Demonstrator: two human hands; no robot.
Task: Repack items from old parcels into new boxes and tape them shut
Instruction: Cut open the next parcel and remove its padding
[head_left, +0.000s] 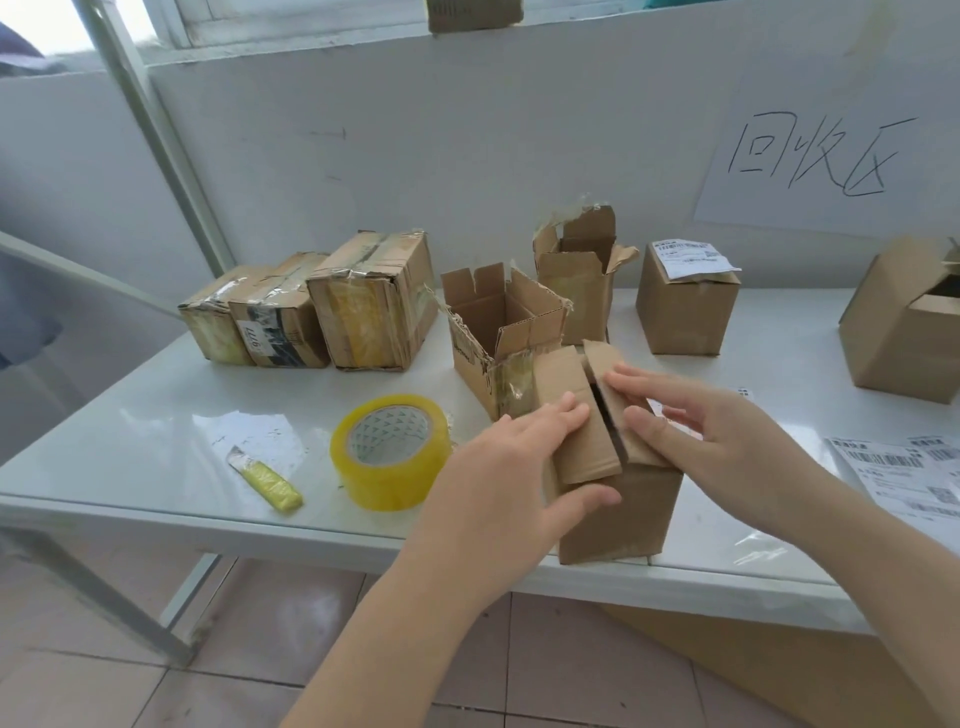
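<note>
Your left hand (511, 457) and right hand (717, 431), fingers (563, 415) flat, press the box (618, 514) flaps (584, 449) nearly closed; tape (392, 452) untouched, three parcels (363, 301) unopened.

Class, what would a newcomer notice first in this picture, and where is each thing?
The left hand and right hand press down the flaps of a box at front centre. A yellow tape roll sits left of it, and taped parcels stand at the back left.
</note>
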